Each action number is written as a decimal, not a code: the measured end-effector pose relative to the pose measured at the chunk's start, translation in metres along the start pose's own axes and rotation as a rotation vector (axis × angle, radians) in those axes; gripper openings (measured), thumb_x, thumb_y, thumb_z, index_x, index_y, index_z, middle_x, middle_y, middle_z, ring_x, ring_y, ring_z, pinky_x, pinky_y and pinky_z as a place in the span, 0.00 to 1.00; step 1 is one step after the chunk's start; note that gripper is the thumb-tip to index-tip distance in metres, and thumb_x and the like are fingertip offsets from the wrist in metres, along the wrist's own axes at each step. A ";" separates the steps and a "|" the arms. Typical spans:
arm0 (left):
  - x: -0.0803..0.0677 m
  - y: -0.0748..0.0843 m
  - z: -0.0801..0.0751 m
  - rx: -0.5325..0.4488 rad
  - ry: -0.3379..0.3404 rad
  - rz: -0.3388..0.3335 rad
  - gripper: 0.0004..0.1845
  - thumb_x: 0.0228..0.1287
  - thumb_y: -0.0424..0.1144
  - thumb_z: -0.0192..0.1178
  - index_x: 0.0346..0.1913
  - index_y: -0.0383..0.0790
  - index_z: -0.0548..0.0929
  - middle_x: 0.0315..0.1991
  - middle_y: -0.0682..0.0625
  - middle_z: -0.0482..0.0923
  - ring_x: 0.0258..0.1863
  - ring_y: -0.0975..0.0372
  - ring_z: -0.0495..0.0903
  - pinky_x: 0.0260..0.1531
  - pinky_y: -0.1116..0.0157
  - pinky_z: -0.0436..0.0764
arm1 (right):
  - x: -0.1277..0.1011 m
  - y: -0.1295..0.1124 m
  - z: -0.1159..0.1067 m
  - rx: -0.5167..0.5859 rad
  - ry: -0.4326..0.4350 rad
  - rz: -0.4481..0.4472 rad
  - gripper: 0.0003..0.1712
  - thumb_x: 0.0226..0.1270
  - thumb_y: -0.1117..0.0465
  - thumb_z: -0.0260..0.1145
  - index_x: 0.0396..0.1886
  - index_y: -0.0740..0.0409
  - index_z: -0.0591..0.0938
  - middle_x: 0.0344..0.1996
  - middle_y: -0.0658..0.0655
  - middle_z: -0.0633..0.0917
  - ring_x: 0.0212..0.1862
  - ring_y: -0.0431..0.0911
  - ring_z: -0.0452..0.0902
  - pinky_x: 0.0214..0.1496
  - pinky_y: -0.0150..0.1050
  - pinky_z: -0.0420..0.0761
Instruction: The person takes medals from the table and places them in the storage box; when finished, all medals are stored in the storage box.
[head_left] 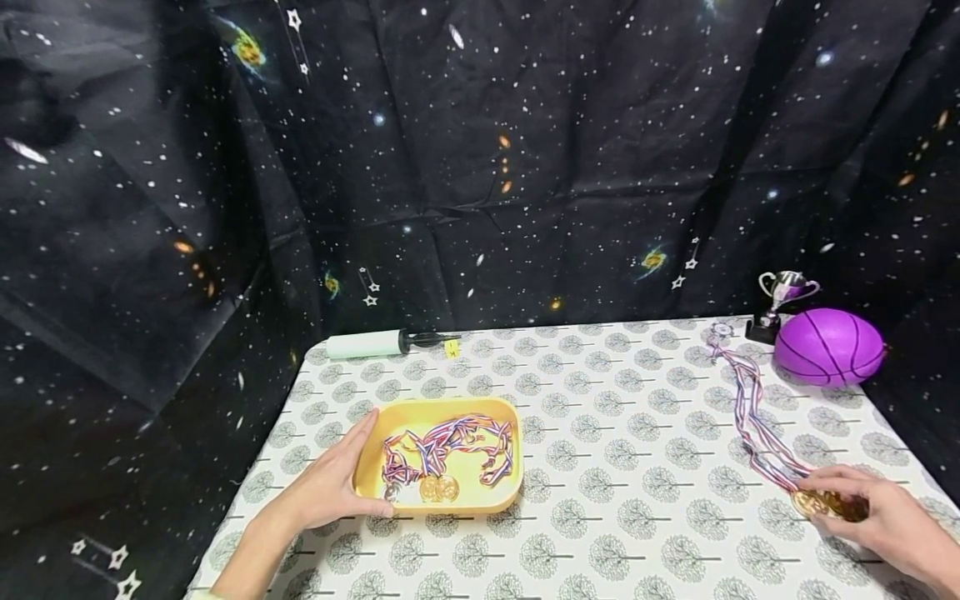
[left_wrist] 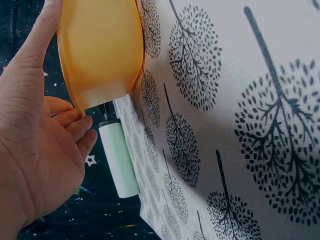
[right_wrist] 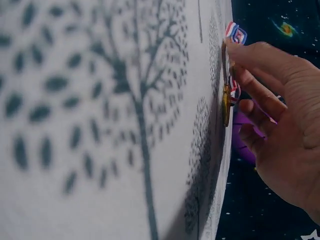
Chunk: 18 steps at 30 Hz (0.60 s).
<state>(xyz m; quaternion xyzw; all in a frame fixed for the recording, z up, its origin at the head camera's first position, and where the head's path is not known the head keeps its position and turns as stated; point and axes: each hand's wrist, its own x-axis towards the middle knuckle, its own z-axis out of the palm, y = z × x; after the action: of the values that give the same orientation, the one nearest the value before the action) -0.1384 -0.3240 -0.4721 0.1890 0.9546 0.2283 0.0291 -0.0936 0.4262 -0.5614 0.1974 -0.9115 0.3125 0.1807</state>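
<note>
My left hand (head_left: 330, 483) grips the left end of a yellow plastic tub (head_left: 480, 507), thumb at the front wall and fingers toward the back corner. Inside the tub lie two gold medals (head_left: 438, 489), a silver medal (head_left: 392, 492) and tangled red, white and blue ribbons (head_left: 450, 435). At the right, my right hand (head_left: 881, 508) pinches gold medals (head_left: 808, 503) low over the tablecloth. Their striped ribbons (head_left: 742, 408) trail back along the table to a silver medal (head_left: 722, 330). One gold medal (right_wrist: 226, 106) appears edge-on beside the fingers in the right wrist view.
A purple basketball (head_left: 831, 347) sits at the back right beside a small silver trophy cup (head_left: 785, 292) on a black base. A pale green hand pump (head_left: 367, 344) lies at the back left. Black star-printed cloth (head_left: 480, 167) hangs behind the table.
</note>
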 end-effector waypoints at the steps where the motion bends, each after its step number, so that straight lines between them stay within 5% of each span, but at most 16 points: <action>1: 0.000 0.000 0.000 0.000 -0.001 0.001 0.78 0.42 0.72 0.80 0.86 0.35 0.47 0.86 0.38 0.47 0.82 0.42 0.54 0.75 0.39 0.63 | 0.001 -0.001 -0.001 0.011 -0.005 0.010 0.31 0.36 0.74 0.87 0.44 0.46 0.93 0.50 0.35 0.84 0.57 0.16 0.66 0.55 0.10 0.58; 5: 0.001 0.000 0.000 0.003 -0.009 -0.011 0.79 0.41 0.73 0.80 0.86 0.35 0.47 0.86 0.39 0.46 0.82 0.43 0.53 0.76 0.40 0.62 | 0.010 -0.005 -0.006 0.052 -0.009 0.018 0.31 0.38 0.76 0.85 0.46 0.50 0.92 0.49 0.34 0.84 0.55 0.18 0.68 0.56 0.10 0.61; 12: 0.000 0.001 0.000 0.016 -0.004 -0.002 0.79 0.42 0.73 0.80 0.86 0.34 0.47 0.86 0.38 0.47 0.82 0.42 0.55 0.75 0.39 0.63 | 0.046 -0.022 -0.030 0.040 0.003 -0.018 0.32 0.43 0.76 0.84 0.51 0.50 0.92 0.50 0.33 0.85 0.39 0.31 0.72 0.34 0.25 0.69; 18: 0.000 0.001 0.000 0.022 0.001 0.010 0.79 0.42 0.73 0.80 0.86 0.32 0.48 0.86 0.37 0.47 0.82 0.41 0.55 0.75 0.40 0.64 | 0.085 -0.041 -0.050 -0.027 0.014 -0.026 0.30 0.46 0.70 0.86 0.52 0.47 0.91 0.49 0.27 0.84 0.39 0.27 0.70 0.34 0.25 0.68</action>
<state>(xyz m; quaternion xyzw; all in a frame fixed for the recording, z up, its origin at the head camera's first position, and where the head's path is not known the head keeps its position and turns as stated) -0.1382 -0.3233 -0.4716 0.1940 0.9561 0.2180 0.0256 -0.1372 0.4077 -0.4657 0.2047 -0.9116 0.2993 0.1937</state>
